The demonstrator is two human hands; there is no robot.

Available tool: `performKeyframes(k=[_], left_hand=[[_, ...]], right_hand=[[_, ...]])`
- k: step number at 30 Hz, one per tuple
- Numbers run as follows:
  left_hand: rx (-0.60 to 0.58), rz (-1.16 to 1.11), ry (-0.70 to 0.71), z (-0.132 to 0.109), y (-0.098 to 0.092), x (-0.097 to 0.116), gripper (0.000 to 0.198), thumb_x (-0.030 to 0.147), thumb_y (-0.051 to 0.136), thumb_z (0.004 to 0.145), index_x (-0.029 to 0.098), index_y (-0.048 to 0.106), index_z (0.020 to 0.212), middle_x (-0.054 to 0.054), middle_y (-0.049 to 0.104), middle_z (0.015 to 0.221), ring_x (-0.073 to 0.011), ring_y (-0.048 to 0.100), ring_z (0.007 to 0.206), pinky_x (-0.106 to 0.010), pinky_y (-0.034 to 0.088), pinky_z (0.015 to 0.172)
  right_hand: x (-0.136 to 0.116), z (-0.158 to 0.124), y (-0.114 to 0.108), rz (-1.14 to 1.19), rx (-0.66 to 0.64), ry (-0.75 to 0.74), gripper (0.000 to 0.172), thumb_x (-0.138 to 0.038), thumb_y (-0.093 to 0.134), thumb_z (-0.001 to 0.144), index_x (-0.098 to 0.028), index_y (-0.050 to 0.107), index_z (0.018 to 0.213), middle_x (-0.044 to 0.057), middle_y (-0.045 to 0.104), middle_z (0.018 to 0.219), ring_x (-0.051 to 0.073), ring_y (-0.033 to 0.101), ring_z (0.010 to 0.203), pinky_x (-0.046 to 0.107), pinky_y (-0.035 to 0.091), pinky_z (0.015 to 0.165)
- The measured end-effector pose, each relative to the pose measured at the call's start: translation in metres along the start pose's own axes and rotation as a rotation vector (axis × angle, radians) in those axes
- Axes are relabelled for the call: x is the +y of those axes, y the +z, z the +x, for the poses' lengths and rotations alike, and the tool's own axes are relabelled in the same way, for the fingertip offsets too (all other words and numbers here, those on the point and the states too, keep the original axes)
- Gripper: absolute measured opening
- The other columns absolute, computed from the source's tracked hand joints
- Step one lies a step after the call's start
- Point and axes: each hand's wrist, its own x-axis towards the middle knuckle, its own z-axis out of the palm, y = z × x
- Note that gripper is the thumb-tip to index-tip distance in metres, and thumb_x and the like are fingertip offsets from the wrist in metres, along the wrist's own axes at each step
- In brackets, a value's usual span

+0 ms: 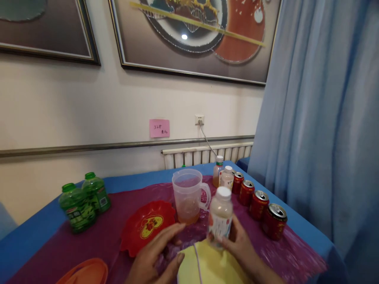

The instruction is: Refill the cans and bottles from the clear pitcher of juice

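In my right hand (241,244) is a clear plastic bottle (220,217) with a white cap and a printed label, held upright above a yellow folded item (207,264) crossed by a pale cord. The contents look cloudy and pale. My left hand (155,256) holds nothing, its thumb and fingers apart, close to the left side of the yellow item. Just beyond both hands stands a translucent measuring jug (186,193) with a little amber liquid at the bottom. A red scalloped plate (133,225) with a yellow emblem lies left of the jug.
Two green bottles (77,211) stand at the left, and an orange dish (85,272) sits at the front left. Several red cans (275,225) line the right side. Two more white-capped bottles (227,177) stand behind. Purple plastic sheeting (115,209) covers the blue tablecloth (124,183).
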Motion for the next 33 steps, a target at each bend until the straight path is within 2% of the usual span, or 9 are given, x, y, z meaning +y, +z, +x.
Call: performKeyframes(k=[4, 7, 12, 17, 20, 22, 25, 29, 33], left_hand=[[-0.144, 0.060, 0.091, 0.029, -0.027, 0.025, 0.058, 0.043, 0.062, 0.092, 0.042, 0.045, 0.148, 0.000, 0.059, 0.149, -0.0230, 0.060, 0.131, -0.037, 0.050, 0.110], [-0.286, 0.074, 0.098, 0.037, -0.040, 0.035, 0.049, 0.042, 0.059, 0.095, 0.043, 0.051, 0.144, 0.001, 0.062, 0.145, -0.0228, 0.059, 0.132, -0.042, 0.044, 0.115], [-0.306, 0.040, 0.081, 0.035, -0.037, 0.033, 0.038, 0.040, 0.064, 0.092, 0.037, 0.066, 0.130, -0.002, 0.074, 0.125, -0.0228, 0.064, 0.118, -0.038, 0.048, 0.108], [-0.093, 0.240, -0.010, 0.036, -0.015, 0.031, 0.032, 0.050, 0.077, 0.077, 0.024, 0.075, 0.095, -0.004, 0.074, 0.087, -0.0223, 0.066, 0.082, -0.032, 0.055, 0.075], [-0.063, 0.259, -0.055, 0.037, -0.015, 0.033, 0.053, 0.055, 0.083, 0.067, 0.024, 0.073, 0.108, -0.007, 0.074, 0.100, -0.0262, 0.068, 0.090, -0.036, 0.058, 0.078], [-0.139, 0.164, -0.016, 0.037, -0.024, 0.036, 0.068, 0.054, 0.079, 0.073, 0.031, 0.062, 0.134, -0.007, 0.071, 0.125, -0.0286, 0.066, 0.111, -0.039, 0.056, 0.094], [-0.285, 0.073, 0.023, 0.037, -0.041, 0.043, 0.045, 0.046, 0.065, 0.089, 0.041, 0.062, 0.133, -0.001, 0.070, 0.132, -0.0248, 0.063, 0.122, -0.038, 0.051, 0.105], [-0.279, 0.138, 0.081, 0.041, -0.040, 0.052, 0.031, 0.041, 0.059, 0.093, 0.035, 0.069, 0.123, -0.003, 0.075, 0.118, -0.0216, 0.067, 0.109, -0.033, 0.053, 0.096], [-0.153, 0.351, 0.085, 0.045, -0.018, 0.051, 0.024, 0.044, 0.059, 0.090, 0.025, 0.071, 0.096, -0.003, 0.071, 0.087, -0.0189, 0.064, 0.080, -0.026, 0.047, 0.069]], right_hand=[[-0.006, -0.019, 0.030, 0.148, -0.491, 0.142, 0.080, -0.050, 0.091, 0.062, -0.024, 0.059, 0.131, 0.005, 0.072, 0.113, 0.025, 0.068, 0.099, 0.037, 0.052, 0.089], [-0.001, -0.019, 0.037, 0.164, -0.622, 0.179, 0.083, -0.050, 0.093, 0.059, -0.023, 0.061, 0.131, 0.005, 0.071, 0.114, 0.026, 0.065, 0.102, 0.037, 0.049, 0.091], [0.008, -0.019, 0.038, 0.129, -0.632, 0.180, 0.082, -0.052, 0.091, 0.060, -0.023, 0.063, 0.131, 0.005, 0.069, 0.119, 0.027, 0.063, 0.108, 0.038, 0.047, 0.095], [0.009, -0.022, 0.041, 0.138, -0.601, 0.171, 0.083, -0.051, 0.091, 0.061, -0.024, 0.061, 0.133, 0.005, 0.069, 0.119, 0.029, 0.063, 0.110, 0.041, 0.047, 0.097], [0.008, -0.023, 0.040, 0.151, -0.595, 0.168, 0.084, -0.051, 0.091, 0.061, -0.025, 0.060, 0.135, 0.005, 0.070, 0.118, 0.029, 0.064, 0.110, 0.042, 0.047, 0.098], [0.008, -0.024, 0.038, 0.151, -0.584, 0.166, 0.084, -0.050, 0.091, 0.061, -0.026, 0.060, 0.136, 0.005, 0.070, 0.118, 0.030, 0.062, 0.113, 0.042, 0.046, 0.100], [0.010, -0.026, 0.035, 0.133, -0.569, 0.166, 0.083, -0.047, 0.092, 0.059, -0.027, 0.062, 0.134, 0.004, 0.071, 0.116, 0.030, 0.060, 0.117, 0.043, 0.045, 0.103], [0.012, -0.026, 0.035, 0.148, -0.573, 0.179, 0.080, -0.044, 0.091, 0.062, -0.026, 0.062, 0.134, 0.004, 0.070, 0.115, 0.028, 0.063, 0.110, 0.043, 0.044, 0.103], [0.017, -0.027, 0.037, 0.131, -0.567, 0.151, 0.082, -0.049, 0.089, 0.063, -0.026, 0.060, 0.136, 0.004, 0.071, 0.112, 0.027, 0.065, 0.102, 0.043, 0.047, 0.099]])
